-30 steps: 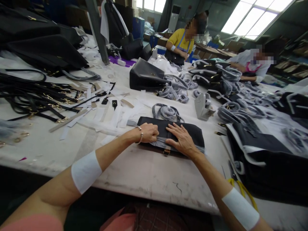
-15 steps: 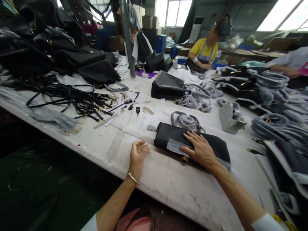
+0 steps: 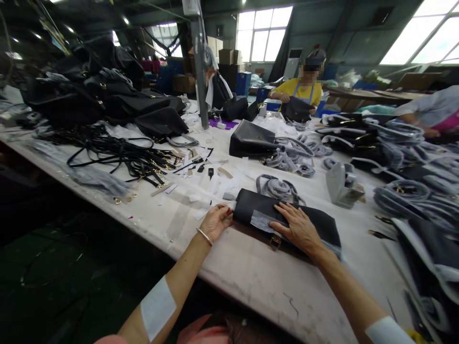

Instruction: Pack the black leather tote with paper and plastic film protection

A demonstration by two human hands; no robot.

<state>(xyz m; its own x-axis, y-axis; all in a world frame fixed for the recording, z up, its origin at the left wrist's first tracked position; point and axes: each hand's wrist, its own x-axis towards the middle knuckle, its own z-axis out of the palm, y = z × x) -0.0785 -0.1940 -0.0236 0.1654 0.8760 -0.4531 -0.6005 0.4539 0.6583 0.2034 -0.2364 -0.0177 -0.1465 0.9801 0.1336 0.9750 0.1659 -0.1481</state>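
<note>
A flat black bag [image 3: 315, 224] lies on the white worktable [image 3: 251, 272] in front of me, with a grey paper strip [image 3: 261, 220] across it and a gold clasp [image 3: 275, 242] at its near edge. My right hand [image 3: 297, 228] lies flat on the bag and the strip, fingers stretched out. My left hand [image 3: 216, 221] rests on the table at the bag's left end, palm partly up, fingers loosely curled and touching the bag's edge. It holds nothing that I can see.
A wrapped strap coil [image 3: 278, 187] and a grey tape dispenser [image 3: 340, 185] lie behind the bag. Black straps [image 3: 122, 155] and paper slips [image 3: 201, 184] spread to the left, stacked black bags [image 3: 96, 93] beyond. A post [image 3: 199, 67] stands on the table. Other workers sit at the far side.
My left hand came off the bag, hung palm up beside it, and now reaches back to its left end. My right hand stayed flat on the bag. The view swung left.
</note>
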